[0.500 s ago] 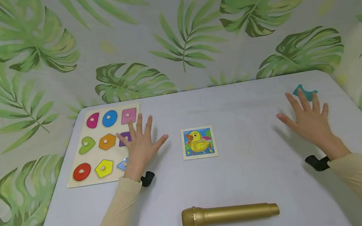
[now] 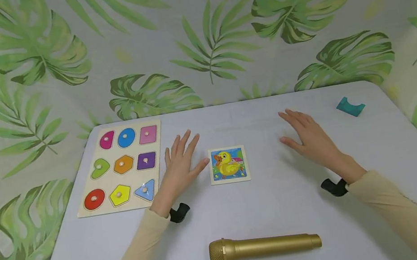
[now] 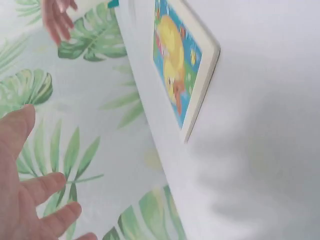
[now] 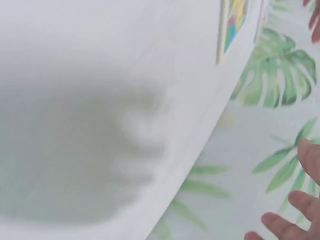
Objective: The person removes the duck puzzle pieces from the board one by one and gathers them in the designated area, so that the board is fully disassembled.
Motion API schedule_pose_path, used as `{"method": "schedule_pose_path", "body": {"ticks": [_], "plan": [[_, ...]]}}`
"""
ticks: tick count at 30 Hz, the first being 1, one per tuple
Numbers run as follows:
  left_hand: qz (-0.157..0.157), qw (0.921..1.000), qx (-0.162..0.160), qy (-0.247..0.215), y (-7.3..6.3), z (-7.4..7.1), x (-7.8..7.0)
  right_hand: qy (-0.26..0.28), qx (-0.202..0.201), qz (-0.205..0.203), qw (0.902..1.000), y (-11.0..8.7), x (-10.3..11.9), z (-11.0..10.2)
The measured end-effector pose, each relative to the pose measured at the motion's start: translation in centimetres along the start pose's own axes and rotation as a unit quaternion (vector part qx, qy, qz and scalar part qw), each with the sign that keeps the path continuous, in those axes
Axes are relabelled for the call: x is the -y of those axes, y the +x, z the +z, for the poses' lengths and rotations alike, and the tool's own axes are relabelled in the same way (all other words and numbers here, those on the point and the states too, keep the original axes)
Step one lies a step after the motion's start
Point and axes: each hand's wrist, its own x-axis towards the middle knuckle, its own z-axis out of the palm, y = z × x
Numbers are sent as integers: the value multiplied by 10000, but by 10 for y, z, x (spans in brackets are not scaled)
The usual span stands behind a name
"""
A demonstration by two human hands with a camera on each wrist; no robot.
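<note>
Between the two hands lies a small square duck puzzle (image 2: 228,165), flat on the table with a pale wooden border. My left hand (image 2: 180,167) hovers just left of it, fingers spread and holding nothing; its thumb points toward the puzzle's left edge. In the left wrist view the puzzle (image 3: 172,60) sits past the spread fingers (image 3: 45,187). On the other side, my right hand (image 2: 310,141) is held above the table, farther from the puzzle, with its fingers extended and nothing in them. Its shadow shows on the white cloth in the right wrist view.
A wooden shape board (image 2: 96,184) with colourful knobbed pieces lies at the left. Near the front edge is a gold microphone (image 2: 265,245), lying sideways. A teal curved piece (image 2: 351,106) rests at the back right. Behind the table hangs a leaf-patterned cloth (image 2: 217,33).
Both hands have moved inward, the right one farther, leaving the teal piece uncovered. The left hand has moved off the shape board toward the duck puzzle.
</note>
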Motion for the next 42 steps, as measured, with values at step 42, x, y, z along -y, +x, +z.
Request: {"method": "schedule_pose_path", "body": {"ticks": [42], "plan": [[1029, 9840, 1426, -276, -28, 46, -1, 1523, 2017, -256, 9672, 95, 89, 112]]}}
